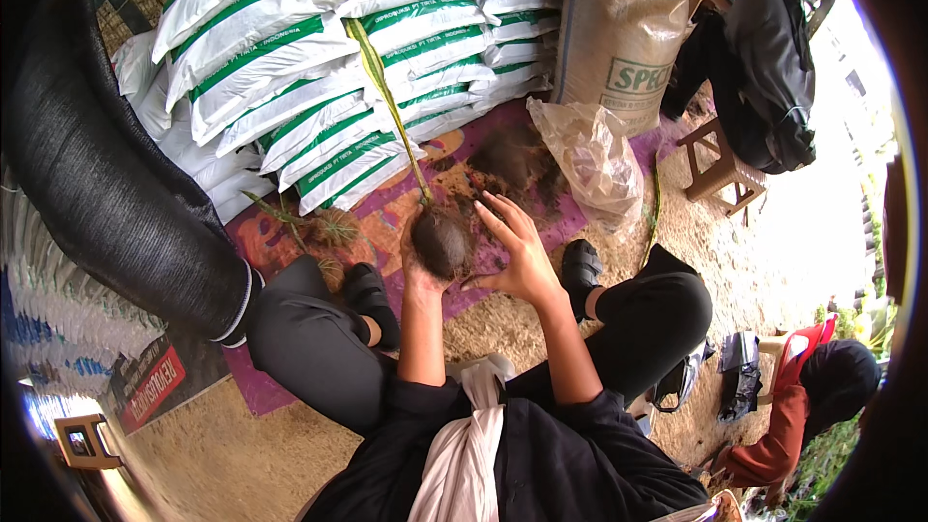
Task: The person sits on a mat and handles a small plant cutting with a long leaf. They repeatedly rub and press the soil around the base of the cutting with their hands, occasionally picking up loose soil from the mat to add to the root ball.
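A dark, rounded ball wrapped in brown fibre [441, 241] rests in my left hand [420, 268], which cups it from the left and below. From its top rises a long, narrow green-and-yellow plant leaf [383, 81], reaching up in front of the stacked sacks. My right hand [516, 250] is spread just right of the ball, fingers apart, holding nothing. Beyond my hands, a heap of dark, loose fibre or soil [511, 156] lies on a purple patterned sheet [388, 232]. Small spiky plants [335, 227] lie on the sheet left of my left hand.
White-and-green sacks [413, 14] are stacked ahead. A large woven sack [623, 36] and a crumpled clear plastic bag [598, 167] stand front right. A long black roll [123, 159] is at left. Two people are at right, one near a brown plastic stool [725, 167].
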`<move>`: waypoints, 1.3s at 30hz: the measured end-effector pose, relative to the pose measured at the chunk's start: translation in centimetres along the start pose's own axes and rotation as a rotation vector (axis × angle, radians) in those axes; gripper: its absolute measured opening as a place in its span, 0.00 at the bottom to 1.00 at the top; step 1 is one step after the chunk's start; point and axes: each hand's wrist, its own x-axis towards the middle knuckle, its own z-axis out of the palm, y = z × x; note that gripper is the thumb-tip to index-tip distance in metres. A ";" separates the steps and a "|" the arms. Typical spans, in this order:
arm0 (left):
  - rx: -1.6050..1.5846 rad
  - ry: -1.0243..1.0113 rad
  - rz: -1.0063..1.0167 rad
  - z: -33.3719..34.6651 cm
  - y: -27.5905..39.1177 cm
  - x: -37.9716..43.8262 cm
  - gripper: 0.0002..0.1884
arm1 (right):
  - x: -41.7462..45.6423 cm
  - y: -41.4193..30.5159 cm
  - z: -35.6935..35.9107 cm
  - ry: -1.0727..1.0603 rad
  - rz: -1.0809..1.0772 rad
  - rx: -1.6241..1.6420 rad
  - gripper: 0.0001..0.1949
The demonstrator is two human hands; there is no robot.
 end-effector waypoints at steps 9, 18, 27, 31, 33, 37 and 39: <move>-0.172 -0.071 -0.113 -2.8 0.8 0.6 0.24 | -0.5 -0.5 -0.2 -0.032 0.031 -0.006 0.47; -0.260 -0.040 -0.111 -2.2 0.7 0.4 0.24 | -0.6 -0.1 0.6 0.113 -0.018 0.010 0.43; -0.074 -0.160 -0.062 -2.8 -0.1 0.5 0.24 | -0.2 0.0 0.7 0.070 0.109 0.227 0.47; -0.075 -0.086 -0.071 -3.5 -0.2 0.8 0.25 | -0.4 0.4 0.8 0.049 0.117 0.184 0.48; -0.055 -0.073 -0.079 -3.7 0.1 0.7 0.26 | -0.4 0.2 0.8 0.032 0.126 0.152 0.48; -0.044 0.004 -0.020 -3.4 0.4 0.8 0.26 | -0.2 -0.2 0.4 -0.031 0.153 0.304 0.50; -0.028 0.028 0.001 -3.0 0.2 0.7 0.26 | -0.2 -0.3 0.6 -0.018 0.145 0.348 0.51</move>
